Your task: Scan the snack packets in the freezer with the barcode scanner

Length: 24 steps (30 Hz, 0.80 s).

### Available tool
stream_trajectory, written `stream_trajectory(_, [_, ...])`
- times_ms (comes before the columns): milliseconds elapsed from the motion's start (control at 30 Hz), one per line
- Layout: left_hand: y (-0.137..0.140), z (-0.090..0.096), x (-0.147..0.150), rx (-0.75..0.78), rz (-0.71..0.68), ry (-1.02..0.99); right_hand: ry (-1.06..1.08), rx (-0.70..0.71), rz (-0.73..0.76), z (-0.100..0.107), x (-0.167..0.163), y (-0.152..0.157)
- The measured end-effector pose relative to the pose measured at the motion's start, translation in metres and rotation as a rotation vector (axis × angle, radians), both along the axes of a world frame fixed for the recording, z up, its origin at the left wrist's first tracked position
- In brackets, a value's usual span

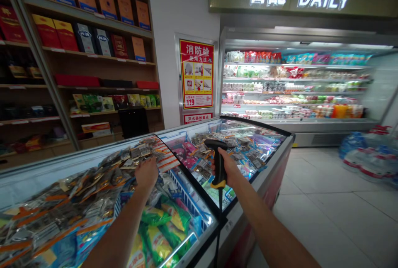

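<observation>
My right hand is wrapped round the handle of a black and yellow barcode scanner, held upright above the chest freezer. Its black cord hangs down past the freezer's front edge. My left hand reaches over the left half of the freezer, down at the heap of packets. Its fingers curl in at the packets and are partly hidden, so what they grip is unclear. Orange-edged packets lie just beyond it. Green and yellow bags lie nearer, beside a blue basket.
The freezer's black divider runs between its two halves. Shelves of boxed goods rise at the left. A lit refrigerated display stands at the back right. Wrapped water bottles sit on the tiled floor.
</observation>
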<state>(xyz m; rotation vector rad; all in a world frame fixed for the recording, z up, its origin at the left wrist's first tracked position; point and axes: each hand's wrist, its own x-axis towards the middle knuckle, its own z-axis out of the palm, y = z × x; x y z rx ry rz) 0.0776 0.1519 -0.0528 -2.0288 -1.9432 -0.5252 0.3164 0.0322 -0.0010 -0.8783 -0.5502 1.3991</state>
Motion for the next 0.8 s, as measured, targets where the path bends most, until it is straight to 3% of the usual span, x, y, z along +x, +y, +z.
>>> stream_trajectory(267, [-0.011,-0.007,0.023,-0.010,-0.198,-0.053,-0.017,0.000,0.027,-0.001,-0.007,-0.002])
stream_trajectory(400, [-0.004,-0.006,0.018,0.034,-0.212,-0.255,-0.020,-0.023,0.040,-0.004,-0.008,-0.002])
stream_trajectory(467, [0.002,-0.002,0.018,0.069,-0.230,-0.542,-0.016,-0.027,0.045,-0.005,-0.009,-0.003])
stream_trajectory(600, [0.010,0.009,0.029,-0.030,-0.228,-1.601,-0.008,-0.017,0.050,-0.004,-0.009,-0.002])
stream_trajectory(633, [0.011,0.012,0.033,-0.085,-0.225,-1.787,-0.006,-0.014,0.053,-0.004,-0.009,-0.003])
stream_trajectory(800, [0.009,0.014,0.058,-0.437,-0.338,-2.188,0.024,0.028,0.100,-0.004,-0.007,-0.005])
